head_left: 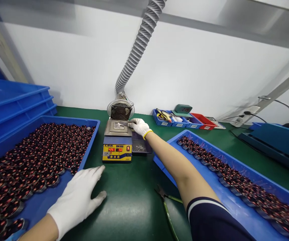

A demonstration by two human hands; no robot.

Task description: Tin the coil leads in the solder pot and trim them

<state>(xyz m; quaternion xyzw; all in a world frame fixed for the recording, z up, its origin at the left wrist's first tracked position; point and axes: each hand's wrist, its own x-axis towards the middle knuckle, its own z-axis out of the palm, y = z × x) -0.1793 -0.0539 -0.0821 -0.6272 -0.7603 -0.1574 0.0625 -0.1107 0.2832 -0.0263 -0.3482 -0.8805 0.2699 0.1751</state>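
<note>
Two white-gloved hands work at a green bench. Right hand reaches forward, fingers closed around a small metal tool held over the square pot of a yellow-and-blue solder bath. Left hand lies open and flat, holding nothing, on the corner of a blue plastic tray of dark copper-wound coils. Green-handled pliers lie near the right sleeve.

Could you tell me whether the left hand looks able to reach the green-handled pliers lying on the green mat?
Probably yes: the white-gloved left hand rests open at the blue tray's corner, and bare green mat lies between it and the green-handled pliers; only the right forearm passes nearby.
</note>
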